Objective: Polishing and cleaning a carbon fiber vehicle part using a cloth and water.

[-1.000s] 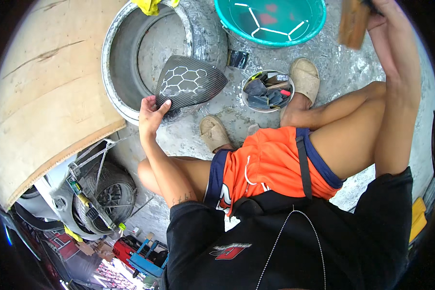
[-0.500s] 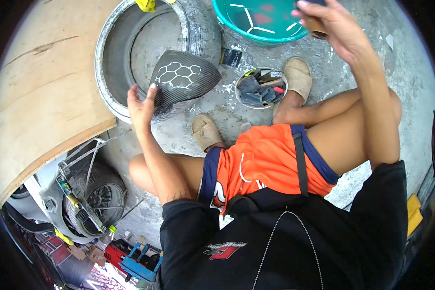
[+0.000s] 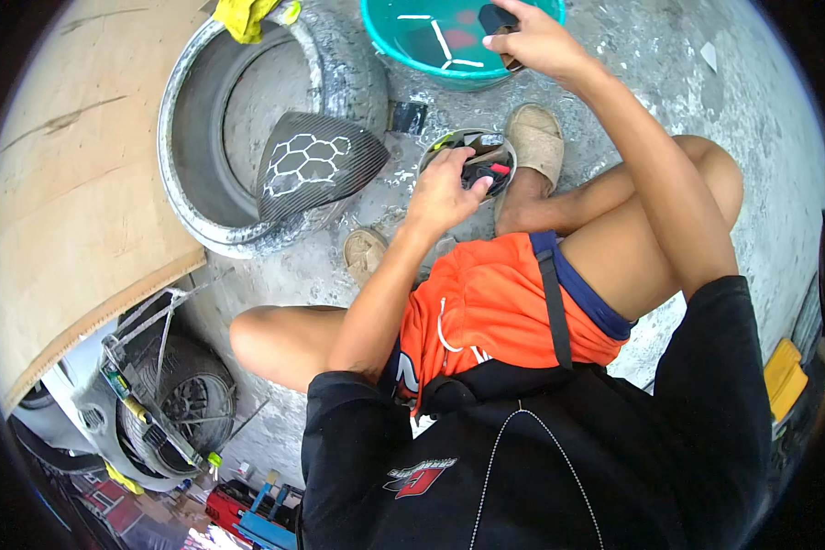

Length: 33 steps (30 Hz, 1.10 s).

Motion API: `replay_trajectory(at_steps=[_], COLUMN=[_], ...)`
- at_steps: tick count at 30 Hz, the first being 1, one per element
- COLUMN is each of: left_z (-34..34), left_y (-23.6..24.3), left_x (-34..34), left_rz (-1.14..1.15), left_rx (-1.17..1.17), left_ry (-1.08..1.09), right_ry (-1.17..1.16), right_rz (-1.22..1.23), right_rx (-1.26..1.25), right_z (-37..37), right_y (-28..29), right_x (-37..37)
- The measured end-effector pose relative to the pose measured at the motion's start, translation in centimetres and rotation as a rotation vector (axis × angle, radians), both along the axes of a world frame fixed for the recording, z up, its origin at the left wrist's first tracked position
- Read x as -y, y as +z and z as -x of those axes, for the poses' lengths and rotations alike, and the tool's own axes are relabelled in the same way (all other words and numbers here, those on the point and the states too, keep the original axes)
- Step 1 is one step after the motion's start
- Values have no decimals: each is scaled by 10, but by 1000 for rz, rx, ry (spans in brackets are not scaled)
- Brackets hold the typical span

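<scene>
My left hand (image 3: 442, 195) reaches over a small round tub (image 3: 422, 165) of dark sandpaper pieces (image 3: 478, 172). Its thumb is spread from the fingers, whose tips dip toward the pieces, and I see nothing held. Above the near right rim of a teal basin (image 3: 396, 57), my right hand (image 3: 543, 44) is closed on a small dark-and-brown block (image 3: 499, 20). A curved carbon-fibre panel (image 3: 335, 176) with white hexagon outlines leans on a tyre (image 3: 362, 78) lying flat. Neither hand touches the panel.
A yellow cloth (image 3: 240, 16) hangs over the tyre's far rim. Beside the tyre a small dark flat piece (image 3: 407, 117) lies on the floor. Plywood (image 3: 82, 174) stands at left, with a wheel (image 3: 188, 394) below it. My sandalled feet (image 3: 534, 147) are near the tub.
My left hand has left the panel and moved right to the tub. The right hand, still holding the block, has shifted left over the basin. The whole view has shifted slightly.
</scene>
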<state>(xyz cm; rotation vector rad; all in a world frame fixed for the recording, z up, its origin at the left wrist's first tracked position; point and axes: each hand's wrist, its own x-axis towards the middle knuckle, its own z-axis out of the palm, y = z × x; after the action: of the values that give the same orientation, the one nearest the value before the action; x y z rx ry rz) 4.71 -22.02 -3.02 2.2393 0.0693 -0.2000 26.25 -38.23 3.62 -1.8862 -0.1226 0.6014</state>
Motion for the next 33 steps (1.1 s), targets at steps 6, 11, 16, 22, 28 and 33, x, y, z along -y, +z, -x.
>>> replay_trajectory(at_steps=[6, 11, 16, 22, 28, 33], left_z=[-11, 4, 0, 4, 6, 6], left_y=[-28, -43, -38, -46, -42, -32], left_x=[23, 33, 44, 50, 49, 41], left_rz=[-38, -184, -452, -459, -493, -341], left_rx=[-329, -81, -18, -67, -148, -131], left_ry=[167, -23, -221, -128, -136, -47], right_ry=[0, -30, 4, -14, 11, -97], right_rz=[-9, -42, 4, -43, -206, -169], right_rx=[88, 59, 65, 0, -120, -112], right_z=[-3, -8, -12, -11, -19, -16], right_y=[-12, -19, -15, -14, -30, -35], right_x=[-5, -1, 1, -3, -1, 0])
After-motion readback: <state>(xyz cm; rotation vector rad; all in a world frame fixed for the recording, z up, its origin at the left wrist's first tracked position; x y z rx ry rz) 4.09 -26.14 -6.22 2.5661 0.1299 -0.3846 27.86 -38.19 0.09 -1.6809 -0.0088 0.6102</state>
